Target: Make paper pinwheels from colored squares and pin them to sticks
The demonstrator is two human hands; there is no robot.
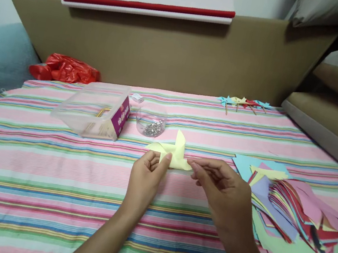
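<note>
The yellow paper [178,151] is up in front, just above the striped cloth [47,183], between the two hands. It is bent into curvy flaps, and one pointy flap stands up. The left hand [149,171] holds it with the thumb pressed on top and the fingers curled up under it. That looks like a good way to stop the folds from popping open. The right hand [223,188] is nearly closed, with the thumb and a finger pinching the paper's right tip. Maybe a small pinch is best because the tip is thin and can bend.

Just past the paper is a round clear tub [151,117] with little shiny metal bits [154,128] in it. The tub's wall likely stops them from rolling away. Next to it is a big see-through box [83,100] with thin sticks [92,126] inside, so they don't get lost. A tiny white box [138,98] sits behind.

On the right is a messy pile of colored paper [290,200], close to the right arm, so it seems easy to reach. Far back, some little pinwheels [226,101] lie in a row, perhaps so they won't get squashed. A red plastic bag [68,68] is bunched up at the back left.
</note>
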